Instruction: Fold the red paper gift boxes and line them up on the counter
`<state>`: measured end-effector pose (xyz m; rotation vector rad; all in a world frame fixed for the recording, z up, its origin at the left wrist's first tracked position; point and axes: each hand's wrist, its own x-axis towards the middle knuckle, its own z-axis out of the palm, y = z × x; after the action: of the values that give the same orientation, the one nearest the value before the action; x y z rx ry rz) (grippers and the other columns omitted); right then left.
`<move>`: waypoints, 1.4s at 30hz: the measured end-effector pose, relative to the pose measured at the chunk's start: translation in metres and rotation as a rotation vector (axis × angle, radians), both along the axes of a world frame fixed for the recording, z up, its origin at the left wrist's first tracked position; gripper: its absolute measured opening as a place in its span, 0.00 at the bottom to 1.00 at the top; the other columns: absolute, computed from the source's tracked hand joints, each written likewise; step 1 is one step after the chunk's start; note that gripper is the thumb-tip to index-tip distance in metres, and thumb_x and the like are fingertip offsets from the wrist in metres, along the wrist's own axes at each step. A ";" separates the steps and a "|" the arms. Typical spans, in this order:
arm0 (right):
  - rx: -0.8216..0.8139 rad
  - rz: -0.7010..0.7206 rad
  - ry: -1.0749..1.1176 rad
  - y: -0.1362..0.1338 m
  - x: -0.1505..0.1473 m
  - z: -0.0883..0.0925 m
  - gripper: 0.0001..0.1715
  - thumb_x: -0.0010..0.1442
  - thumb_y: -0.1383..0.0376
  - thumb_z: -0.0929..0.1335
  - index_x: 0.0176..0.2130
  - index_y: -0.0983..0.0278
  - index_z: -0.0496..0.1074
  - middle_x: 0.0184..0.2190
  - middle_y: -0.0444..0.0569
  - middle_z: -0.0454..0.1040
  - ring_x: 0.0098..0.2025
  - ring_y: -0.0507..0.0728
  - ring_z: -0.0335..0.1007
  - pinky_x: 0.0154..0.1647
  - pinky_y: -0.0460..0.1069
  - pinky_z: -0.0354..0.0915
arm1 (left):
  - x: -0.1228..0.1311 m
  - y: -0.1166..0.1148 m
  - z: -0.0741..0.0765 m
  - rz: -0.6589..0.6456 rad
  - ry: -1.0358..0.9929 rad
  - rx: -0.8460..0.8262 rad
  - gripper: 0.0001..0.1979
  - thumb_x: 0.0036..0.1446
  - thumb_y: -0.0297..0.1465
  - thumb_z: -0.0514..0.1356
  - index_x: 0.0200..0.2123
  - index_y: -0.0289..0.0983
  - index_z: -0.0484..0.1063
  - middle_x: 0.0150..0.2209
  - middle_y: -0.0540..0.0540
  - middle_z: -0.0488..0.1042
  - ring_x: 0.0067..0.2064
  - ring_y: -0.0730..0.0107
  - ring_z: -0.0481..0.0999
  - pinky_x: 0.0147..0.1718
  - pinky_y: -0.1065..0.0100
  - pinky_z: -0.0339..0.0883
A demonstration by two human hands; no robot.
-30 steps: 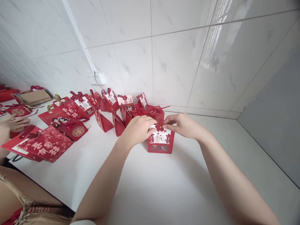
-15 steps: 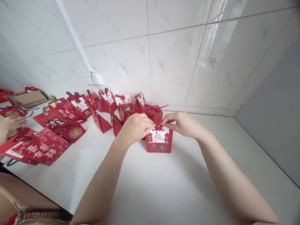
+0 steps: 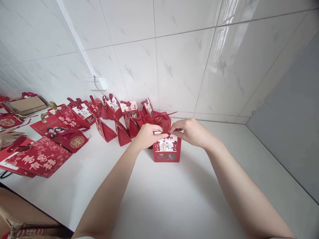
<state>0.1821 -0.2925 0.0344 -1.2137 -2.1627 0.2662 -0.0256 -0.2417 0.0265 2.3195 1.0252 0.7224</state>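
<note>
A red wedding favor box (image 3: pixel 166 156) stands upright on the white table, its front printed with a bridal couple and a small window at the bottom. At its top, my left hand (image 3: pixel 151 134) has thumb and fingers closed around the upper front edge, by the dark red flower-shaped clasp. Pinching at the clasp from the other side is my right hand (image 3: pixel 190 132). The fingers of both hands nearly meet and cover most of the clasp. Several other favor boxes (image 3: pixel 123 131) stand close behind and left of my left hand.
Red gift bags (image 3: pixel 46 157) lie at the left, near another person's hand (image 3: pixel 11 136). A brown cardboard box (image 3: pixel 28 104) sits at the back left. A wall socket (image 3: pixel 95 83) with a cable is above the table. Tiled wall closes off the back.
My left thumb has come across the clasp, hiding more of it. My right fingers stay at the box top. The view has shifted slightly, and the other person's hand sits farther left.
</note>
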 end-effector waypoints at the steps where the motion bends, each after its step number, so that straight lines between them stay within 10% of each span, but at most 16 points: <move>1: -0.015 0.000 0.012 0.000 0.001 0.000 0.10 0.61 0.67 0.64 0.34 0.58 0.75 0.33 0.45 0.78 0.33 0.55 0.71 0.32 0.48 0.60 | 0.000 0.001 -0.001 -0.001 -0.016 -0.015 0.14 0.53 0.41 0.61 0.27 0.35 0.75 0.25 0.51 0.74 0.29 0.73 0.69 0.27 0.72 0.58; 18: -0.284 0.085 0.445 0.022 -0.012 -0.017 0.17 0.56 0.53 0.69 0.26 0.64 0.70 0.24 0.43 0.71 0.25 0.51 0.62 0.27 0.46 0.57 | 0.000 0.008 -0.011 0.001 -0.153 -0.156 0.15 0.46 0.43 0.67 0.27 0.35 0.78 0.26 0.48 0.77 0.29 0.70 0.74 0.27 0.72 0.63; 30: -0.212 0.010 0.486 0.004 -0.018 0.000 0.13 0.58 0.56 0.68 0.37 0.62 0.76 0.35 0.48 0.79 0.36 0.56 0.73 0.37 0.49 0.66 | 0.001 -0.003 -0.001 -0.053 -0.265 -0.309 0.13 0.52 0.38 0.64 0.38 0.36 0.80 0.37 0.44 0.81 0.40 0.63 0.79 0.41 0.66 0.72; 42: -0.319 0.129 0.802 0.015 -0.023 -0.009 0.16 0.56 0.54 0.70 0.28 0.64 0.73 0.29 0.46 0.75 0.34 0.53 0.69 0.40 0.49 0.64 | 0.004 0.000 -0.005 -0.039 -0.202 -0.152 0.14 0.50 0.41 0.65 0.28 0.35 0.79 0.28 0.47 0.78 0.31 0.69 0.76 0.31 0.70 0.67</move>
<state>0.1596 -0.2773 0.0251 -0.8992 -1.5149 0.9966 -0.0219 -0.2416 0.0218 2.0843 0.9089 0.8151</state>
